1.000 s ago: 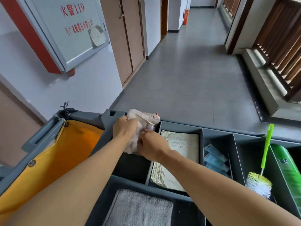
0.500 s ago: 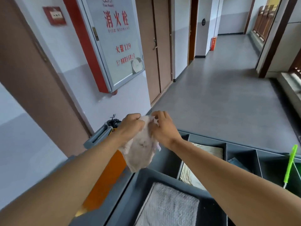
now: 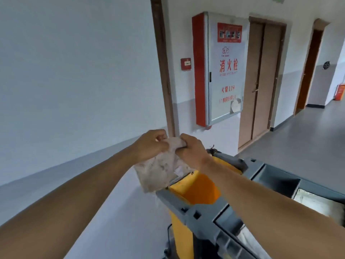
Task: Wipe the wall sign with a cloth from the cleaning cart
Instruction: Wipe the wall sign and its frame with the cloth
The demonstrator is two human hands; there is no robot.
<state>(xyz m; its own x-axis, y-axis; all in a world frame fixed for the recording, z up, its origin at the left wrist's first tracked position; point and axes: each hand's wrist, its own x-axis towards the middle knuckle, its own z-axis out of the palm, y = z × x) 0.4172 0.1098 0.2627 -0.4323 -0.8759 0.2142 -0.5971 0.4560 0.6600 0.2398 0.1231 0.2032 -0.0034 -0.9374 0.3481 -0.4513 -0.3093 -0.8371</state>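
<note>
Both hands grip the top edge of the stained cloth point(image 3: 160, 169) in curled fingers, the left hand point(image 3: 150, 144) and right hand point(image 3: 192, 150) close together, so it hangs open above the cleaning cart point(image 3: 205, 208), probably to spread or fold it for wiping. The wall sign point(image 3: 226, 70), on the fire hydrant cabinet ahead, is well apart from the cloth and not yet touched

- Your left hand point(image 3: 151, 144) is raised in front of you, fingers curled, pinching the top edge of the cloth point(image 3: 160, 169).
- Your right hand point(image 3: 192, 148) grips that same edge, just beside the left.
- Both forearms reach forward, converging at the cloth.
</note>
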